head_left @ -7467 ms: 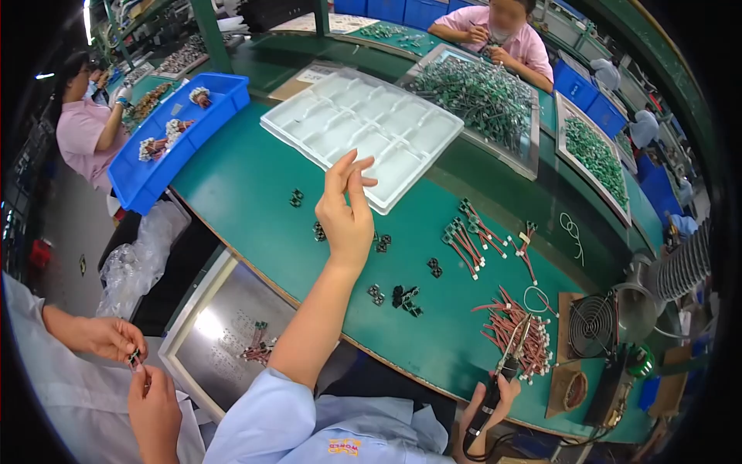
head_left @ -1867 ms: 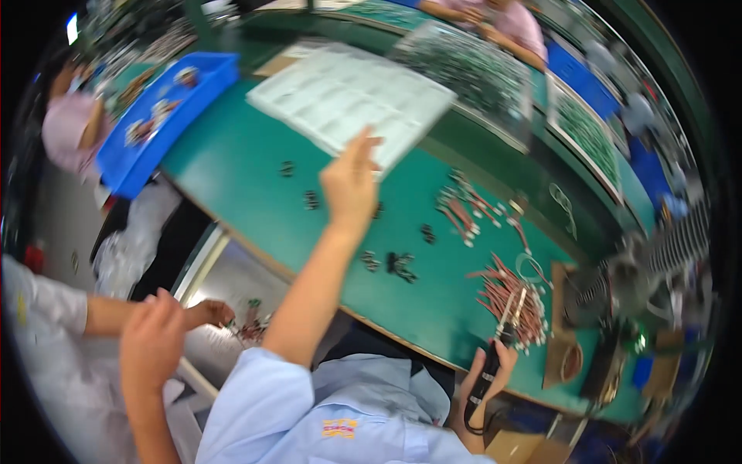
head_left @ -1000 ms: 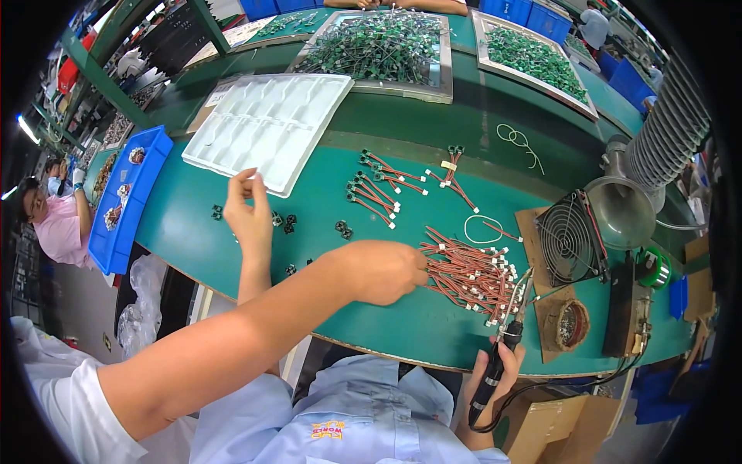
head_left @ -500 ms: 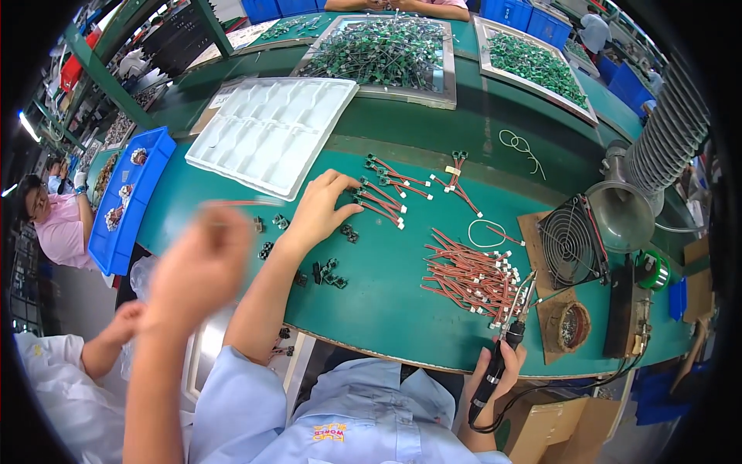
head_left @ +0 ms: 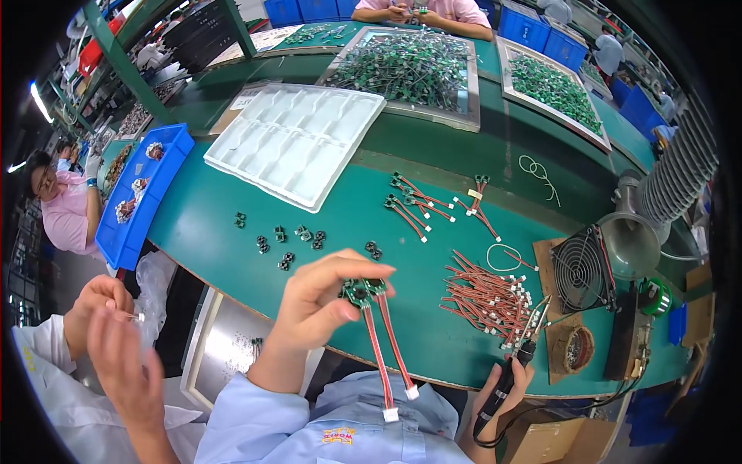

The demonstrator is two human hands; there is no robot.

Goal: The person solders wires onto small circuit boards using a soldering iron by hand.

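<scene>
Small green circuit boards point(head_left: 357, 293) are pinched between the thumb and fingers of my left hand point(head_left: 305, 305), close in front of my chest. Two red-and-white cables point(head_left: 374, 352) hang down from them, ending in white connectors. In my right hand point(head_left: 519, 379), at the table's front edge, is a black-handled soldering iron point(head_left: 504, 393), its tip pointing up beside a pile of red-and-white cables point(head_left: 481, 298). Farther back lie several boards with cables attached point(head_left: 410, 203). Bare small boards point(head_left: 303, 233) are scattered left of my left hand.
A white compartment tray point(head_left: 297, 139) and a blue bin point(head_left: 158, 189) stand at the left. On the right are a black fan point(head_left: 580, 269), a round solder-cleaning pot point(head_left: 576, 352) and a ducted fume hood point(head_left: 630, 240). A co-worker's hands point(head_left: 116, 340) are close at the left.
My left hand has lifted boards with cables off the table and brought them toward me. The co-worker's blurred arm has drawn back left. My right hand still holds the soldering iron.
</scene>
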